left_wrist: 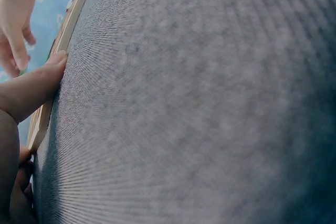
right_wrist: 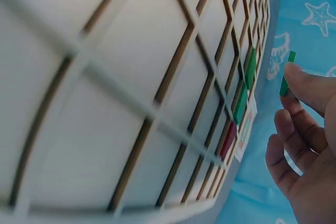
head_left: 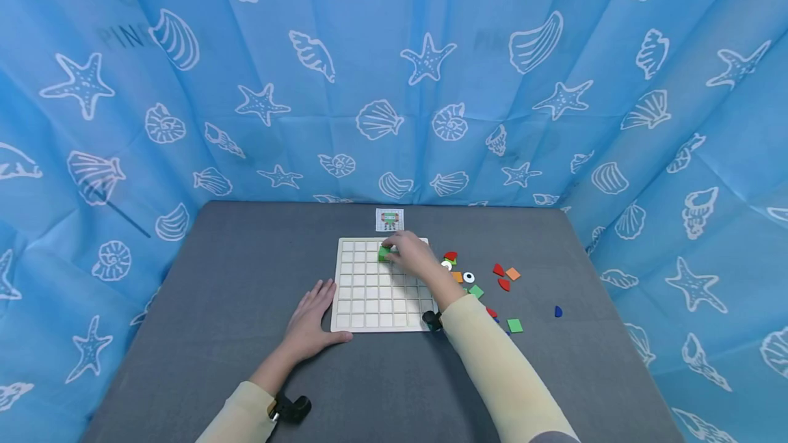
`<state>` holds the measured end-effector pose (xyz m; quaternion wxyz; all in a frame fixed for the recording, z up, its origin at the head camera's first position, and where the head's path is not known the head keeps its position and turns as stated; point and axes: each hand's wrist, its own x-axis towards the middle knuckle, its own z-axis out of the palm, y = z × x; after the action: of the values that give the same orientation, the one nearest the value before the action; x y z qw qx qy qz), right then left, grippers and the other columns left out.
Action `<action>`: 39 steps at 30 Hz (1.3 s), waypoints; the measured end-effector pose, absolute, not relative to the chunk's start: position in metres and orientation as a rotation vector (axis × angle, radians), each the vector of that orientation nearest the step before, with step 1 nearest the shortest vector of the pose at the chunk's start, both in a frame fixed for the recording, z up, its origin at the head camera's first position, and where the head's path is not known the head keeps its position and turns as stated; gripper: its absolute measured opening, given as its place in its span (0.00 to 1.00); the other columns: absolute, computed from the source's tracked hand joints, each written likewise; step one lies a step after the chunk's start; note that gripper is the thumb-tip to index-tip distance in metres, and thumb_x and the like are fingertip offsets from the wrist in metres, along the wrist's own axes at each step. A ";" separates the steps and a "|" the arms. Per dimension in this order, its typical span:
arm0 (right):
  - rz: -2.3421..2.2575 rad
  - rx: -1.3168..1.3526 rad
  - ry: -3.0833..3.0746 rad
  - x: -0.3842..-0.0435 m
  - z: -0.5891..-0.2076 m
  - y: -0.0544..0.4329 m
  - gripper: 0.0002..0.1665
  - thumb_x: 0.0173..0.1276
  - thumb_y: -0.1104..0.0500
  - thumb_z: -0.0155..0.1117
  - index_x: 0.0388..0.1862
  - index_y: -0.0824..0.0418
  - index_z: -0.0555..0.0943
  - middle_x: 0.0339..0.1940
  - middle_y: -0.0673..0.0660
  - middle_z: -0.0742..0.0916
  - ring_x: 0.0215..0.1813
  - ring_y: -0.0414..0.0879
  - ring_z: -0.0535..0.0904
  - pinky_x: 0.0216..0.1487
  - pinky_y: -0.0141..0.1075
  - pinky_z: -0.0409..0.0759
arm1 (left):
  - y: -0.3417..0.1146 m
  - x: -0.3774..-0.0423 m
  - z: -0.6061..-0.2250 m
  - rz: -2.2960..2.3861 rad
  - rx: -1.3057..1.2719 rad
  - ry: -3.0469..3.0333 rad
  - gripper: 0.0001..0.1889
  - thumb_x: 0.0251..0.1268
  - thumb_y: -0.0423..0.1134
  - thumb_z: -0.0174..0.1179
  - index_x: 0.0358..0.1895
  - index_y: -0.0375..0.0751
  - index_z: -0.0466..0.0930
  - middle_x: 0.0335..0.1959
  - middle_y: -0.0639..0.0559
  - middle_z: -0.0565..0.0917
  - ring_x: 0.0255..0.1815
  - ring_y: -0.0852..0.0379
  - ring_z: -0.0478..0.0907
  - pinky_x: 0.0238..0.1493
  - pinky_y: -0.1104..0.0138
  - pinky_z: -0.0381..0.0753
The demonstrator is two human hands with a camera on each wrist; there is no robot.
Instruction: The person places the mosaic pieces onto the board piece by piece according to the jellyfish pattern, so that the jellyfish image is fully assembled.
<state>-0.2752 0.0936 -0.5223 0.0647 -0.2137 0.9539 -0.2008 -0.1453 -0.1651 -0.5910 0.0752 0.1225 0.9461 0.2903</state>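
Note:
A white square board (head_left: 368, 307) divided into a grid lies on the table. My left hand (head_left: 310, 325) rests at its lower left corner, fingers straight along the left side and thumb at the near edge. Over the far rows, my right hand (head_left: 414, 258) pinches a green tile (right_wrist: 287, 74) between thumb and forefinger, held above the board in the right wrist view. Two green pieces, a nearer green piece (right_wrist: 241, 106) and a farther green piece (right_wrist: 251, 68), sit in the far cells beside a red piece (right_wrist: 228, 139). My hand partly hides these cells in the head view.
A small picture card (head_left: 390, 220) lies beyond the board. Loose pieces are scattered to the right, among them an orange tile (head_left: 513, 273), a green square (head_left: 514, 325), a white ring-shaped piece (head_left: 468, 277) and a blue piece (head_left: 558, 311). A blue curtain (head_left: 425, 135) surrounds the grey table (head_left: 246, 272).

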 end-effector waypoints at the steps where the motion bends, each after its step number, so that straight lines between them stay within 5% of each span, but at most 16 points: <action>1: -0.608 -0.644 2.868 -0.277 -0.523 0.091 0.18 0.71 0.56 0.68 0.58 0.55 0.85 0.57 0.55 0.85 0.62 0.51 0.79 0.61 0.47 0.80 | -0.165 -0.145 -0.591 0.873 0.367 2.832 0.62 0.49 0.73 0.67 0.82 0.43 0.49 0.83 0.46 0.53 0.85 0.44 0.42 0.81 0.46 0.47; 24: -0.555 -0.717 2.827 -0.287 -0.539 0.065 0.19 0.69 0.56 0.70 0.59 0.54 0.85 0.52 0.53 0.87 0.58 0.50 0.80 0.60 0.44 0.80 | -0.164 -0.145 -0.593 0.877 0.367 2.855 0.63 0.47 0.73 0.68 0.81 0.42 0.52 0.82 0.45 0.55 0.84 0.43 0.44 0.81 0.46 0.48; 39: -0.654 -0.688 2.864 -0.278 -0.516 0.096 0.19 0.71 0.56 0.68 0.59 0.56 0.85 0.55 0.55 0.86 0.61 0.53 0.79 0.62 0.49 0.79 | -0.163 -0.144 -0.589 0.872 0.364 2.842 0.63 0.48 0.72 0.69 0.81 0.41 0.51 0.83 0.45 0.54 0.84 0.43 0.43 0.81 0.46 0.47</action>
<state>-0.2782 0.0957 -0.5160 0.0620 -0.2277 0.9474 -0.2164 -0.1445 -0.1628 -0.5890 0.0735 0.1212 0.9464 0.2903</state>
